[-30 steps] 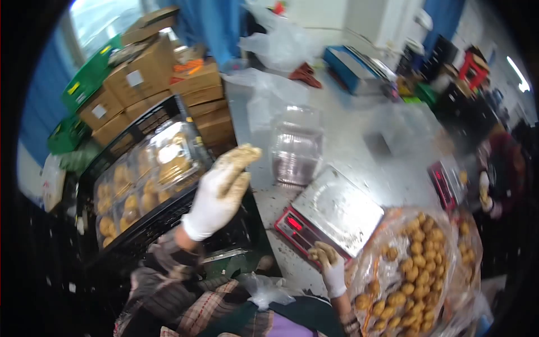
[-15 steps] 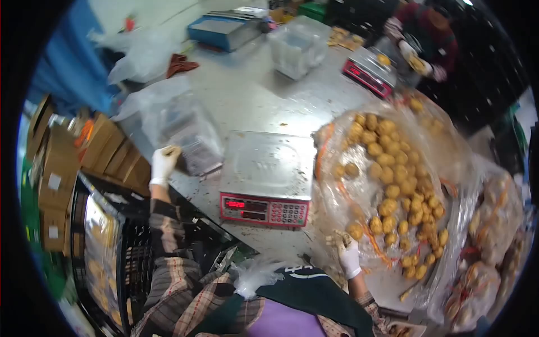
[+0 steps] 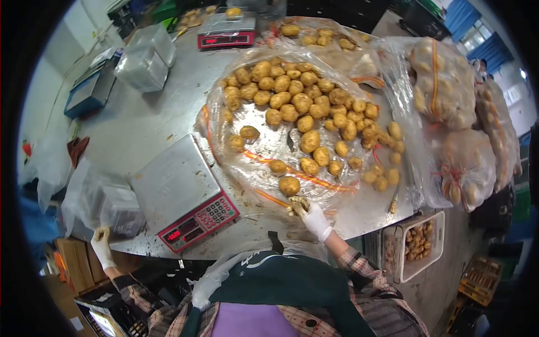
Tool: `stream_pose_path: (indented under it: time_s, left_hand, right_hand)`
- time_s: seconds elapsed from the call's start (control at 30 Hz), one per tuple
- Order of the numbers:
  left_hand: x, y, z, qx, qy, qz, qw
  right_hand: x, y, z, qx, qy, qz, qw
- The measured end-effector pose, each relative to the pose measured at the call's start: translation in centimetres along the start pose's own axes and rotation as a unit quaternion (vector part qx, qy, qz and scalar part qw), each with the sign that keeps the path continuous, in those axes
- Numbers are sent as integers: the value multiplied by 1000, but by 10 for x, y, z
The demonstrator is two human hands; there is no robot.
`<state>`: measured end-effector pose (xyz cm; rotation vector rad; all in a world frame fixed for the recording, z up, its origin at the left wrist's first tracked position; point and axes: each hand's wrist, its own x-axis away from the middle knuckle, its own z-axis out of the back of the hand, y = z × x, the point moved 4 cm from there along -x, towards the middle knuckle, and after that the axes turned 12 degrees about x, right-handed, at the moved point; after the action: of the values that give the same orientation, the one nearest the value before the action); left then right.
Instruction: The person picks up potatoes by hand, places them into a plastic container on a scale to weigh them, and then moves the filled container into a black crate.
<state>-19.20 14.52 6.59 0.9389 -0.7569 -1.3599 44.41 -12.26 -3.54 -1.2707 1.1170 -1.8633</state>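
My left hand (image 3: 103, 250), in a white glove with soiled fingertips, is at the near table edge, its fingers loosely bent and holding nothing visible. Beside it are clear plastic containers (image 3: 120, 210), partly under a clear bag. My right hand (image 3: 312, 219), also gloved and soiled at the fingers, stays over the near edge of an opened clear bag (image 3: 255, 174). Its fingers are bent and slightly apart, just below a single potato (image 3: 289, 186), not around it. Many potatoes (image 3: 301, 103) lie on the bag. A scale (image 3: 177, 182) with a bare plate sits between my hands.
Another scale (image 3: 226, 33) holding a potato is at the back. Clear tubs (image 3: 143, 67) and a blue box (image 3: 92, 90) stand at the back left. Filled potato bags (image 3: 441, 84) are at the right, above a white crate (image 3: 439, 247). Cardboard boxes (image 3: 76, 261) are at the lower left.
The view has turned right, so the scale and containers now appear further left and the potatoes more central. The co-worker has left the view. Both my hands keep much the same pose.
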Motion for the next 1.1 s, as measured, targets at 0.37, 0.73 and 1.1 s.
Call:
stream_pose_path:
  time_s: [0.37, 0.73, 1.1]
  left_hand:
    - [-11, 7, -1, 32, -49, 75, 995]
    - [-42, -36, 55, 231, 226, 42, 945]
    - [77, 116, -231, -231, -10, -208, 950]
  right_hand:
    - [-6, 51, 28, 38, 74, 45, 996]
    - [-9, 36, 62, 7, 118, 17, 993]
    - [-174, -18, 99, 364, 215, -111, 899]
